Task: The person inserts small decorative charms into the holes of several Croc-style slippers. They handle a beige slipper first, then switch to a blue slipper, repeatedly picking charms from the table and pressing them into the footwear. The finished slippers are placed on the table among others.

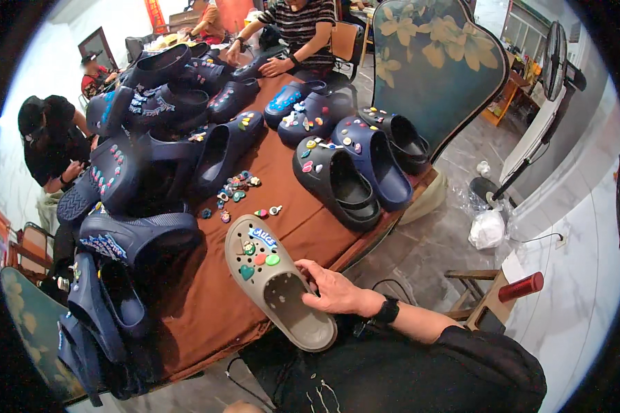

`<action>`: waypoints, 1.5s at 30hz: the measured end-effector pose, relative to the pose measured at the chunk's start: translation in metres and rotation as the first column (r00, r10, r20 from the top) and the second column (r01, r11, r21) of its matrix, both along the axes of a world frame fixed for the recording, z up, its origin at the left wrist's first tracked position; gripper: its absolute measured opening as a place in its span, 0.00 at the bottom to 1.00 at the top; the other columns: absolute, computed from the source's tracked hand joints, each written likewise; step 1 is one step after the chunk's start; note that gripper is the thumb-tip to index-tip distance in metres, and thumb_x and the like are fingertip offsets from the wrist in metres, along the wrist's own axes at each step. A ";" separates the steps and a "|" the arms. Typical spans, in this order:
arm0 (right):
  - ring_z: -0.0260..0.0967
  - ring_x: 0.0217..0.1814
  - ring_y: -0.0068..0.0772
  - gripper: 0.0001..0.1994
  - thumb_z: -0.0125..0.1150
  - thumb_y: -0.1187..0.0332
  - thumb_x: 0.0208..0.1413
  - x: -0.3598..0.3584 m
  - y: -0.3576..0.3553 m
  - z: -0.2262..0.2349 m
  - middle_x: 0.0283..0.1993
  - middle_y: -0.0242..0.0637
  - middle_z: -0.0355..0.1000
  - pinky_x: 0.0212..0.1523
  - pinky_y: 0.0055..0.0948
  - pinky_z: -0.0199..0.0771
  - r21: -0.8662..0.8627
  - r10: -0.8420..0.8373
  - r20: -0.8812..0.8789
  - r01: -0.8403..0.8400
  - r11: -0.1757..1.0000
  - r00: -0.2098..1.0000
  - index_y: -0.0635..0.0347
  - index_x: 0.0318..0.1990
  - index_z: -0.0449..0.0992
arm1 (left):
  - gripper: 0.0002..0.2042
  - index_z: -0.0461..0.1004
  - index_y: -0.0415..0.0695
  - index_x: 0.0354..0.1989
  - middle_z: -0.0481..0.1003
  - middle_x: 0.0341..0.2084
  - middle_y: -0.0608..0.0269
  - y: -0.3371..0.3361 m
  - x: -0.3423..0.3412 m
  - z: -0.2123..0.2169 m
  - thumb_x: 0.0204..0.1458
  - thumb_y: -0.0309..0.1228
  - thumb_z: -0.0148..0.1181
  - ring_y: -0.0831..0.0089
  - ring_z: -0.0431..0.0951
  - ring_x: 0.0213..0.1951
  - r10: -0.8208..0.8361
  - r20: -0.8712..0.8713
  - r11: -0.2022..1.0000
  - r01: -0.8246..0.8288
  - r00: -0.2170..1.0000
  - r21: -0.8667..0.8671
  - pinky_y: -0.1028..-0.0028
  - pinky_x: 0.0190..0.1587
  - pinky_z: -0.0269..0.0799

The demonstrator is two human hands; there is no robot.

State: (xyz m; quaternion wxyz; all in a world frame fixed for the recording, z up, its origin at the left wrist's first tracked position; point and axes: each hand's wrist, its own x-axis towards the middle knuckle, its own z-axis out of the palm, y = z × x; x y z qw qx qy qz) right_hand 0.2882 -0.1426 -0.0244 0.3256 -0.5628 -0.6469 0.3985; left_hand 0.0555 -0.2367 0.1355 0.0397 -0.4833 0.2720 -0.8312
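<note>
Head view: just below the middle of the frame, a right hand (337,292) pinches the side wall of a beige clog (282,303), thumb inside the foot opening and fingers along the outer side. The left hand does not show, so its state cannot be told. The clog is tilted, toe toward the upper left and heel over the person's dark clothing at the bottom; whether it also leans on the table edge is unclear. Gripping by the opening probably keeps the holed upper unobstructed, with its green heart, round pieces and blue lettered charm facing the camera.

Loose charms (238,187) lie beyond the toe, near the centre of the frame, likely placed to be within easy reach. Upper right of them, a black clog (322,175) and decorated navy clogs stand side by side, perhaps lined up so their uppers stay visible.

A heap of navy clogs (117,165) crowds the left half of the brown tablecloth (207,303), limiting room on that side and hiding part of the surface. At the top, a co-worker in a striped top (306,34) has hands by another dark clog. A broad chair back (434,69) blocks the upper right; a red cylinder (521,287) lies at lower right.
</note>
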 end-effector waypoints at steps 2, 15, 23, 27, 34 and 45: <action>0.71 0.43 0.55 0.33 0.58 0.62 0.50 -0.004 0.001 -0.001 0.48 0.56 0.69 0.44 0.47 0.72 0.068 0.010 -0.004 -0.010 0.998 1.000 0.58 0.63 0.54 | 0.32 0.66 0.39 0.59 0.62 0.63 0.45 -0.003 -0.001 0.002 0.49 0.46 0.64 0.44 0.50 0.64 -0.020 0.030 0.998 0.018 0.999 0.053 0.45 0.60 0.42; 0.73 0.38 0.55 0.20 0.51 0.74 0.54 0.044 -0.001 0.028 0.38 0.52 0.72 0.39 0.46 0.75 0.316 -0.018 0.397 -0.119 0.941 0.917 0.68 0.55 0.63 | 0.19 0.67 0.47 0.56 0.71 0.51 0.52 0.030 -0.041 -0.051 0.61 0.44 0.48 0.53 0.64 0.57 0.549 -0.349 0.689 -0.648 0.759 -0.325 0.53 0.61 0.51; 0.69 0.27 0.65 0.13 0.46 0.77 0.54 0.220 0.032 0.121 0.23 0.61 0.69 0.27 0.55 0.67 0.682 -0.587 0.392 0.204 0.702 0.708 0.66 0.48 0.66 | 0.08 0.73 0.39 0.39 0.73 0.39 0.56 0.077 -0.033 -0.103 0.51 0.21 0.57 0.53 0.69 0.49 0.070 -0.774 0.058 -0.777 0.630 -0.627 0.59 0.56 0.61; 0.69 0.41 0.67 0.11 0.46 0.68 0.60 0.309 0.080 0.160 0.37 0.60 0.72 0.40 0.55 0.67 0.647 -0.678 0.471 0.302 0.701 0.564 0.61 0.47 0.66 | 0.09 0.72 0.38 0.44 0.72 0.42 0.56 0.092 -0.041 -0.142 0.54 0.22 0.56 0.58 0.68 0.51 -0.087 -0.799 -0.155 -0.801 0.595 -0.579 0.63 0.57 0.60; 0.67 0.50 0.65 0.13 0.52 0.63 0.58 0.418 0.136 0.127 0.43 0.61 0.72 0.47 0.52 0.68 0.339 -0.544 0.707 0.459 0.822 0.452 0.66 0.41 0.72 | 0.09 0.74 0.40 0.41 0.73 0.39 0.56 0.105 -0.049 -0.187 0.51 0.23 0.59 0.57 0.70 0.48 -0.121 -0.854 -0.184 -0.857 0.506 -0.482 0.62 0.55 0.62; 0.72 0.38 0.61 0.12 0.53 0.65 0.52 0.445 0.144 0.081 0.34 0.58 0.73 0.36 0.50 0.71 0.385 -0.529 0.773 0.405 0.830 0.351 0.66 0.32 0.77 | 0.07 0.77 0.42 0.37 0.75 0.36 0.58 0.105 -0.045 -0.171 0.49 0.24 0.62 0.57 0.73 0.45 -0.061 -0.932 -0.175 -0.923 0.358 -0.343 0.62 0.52 0.63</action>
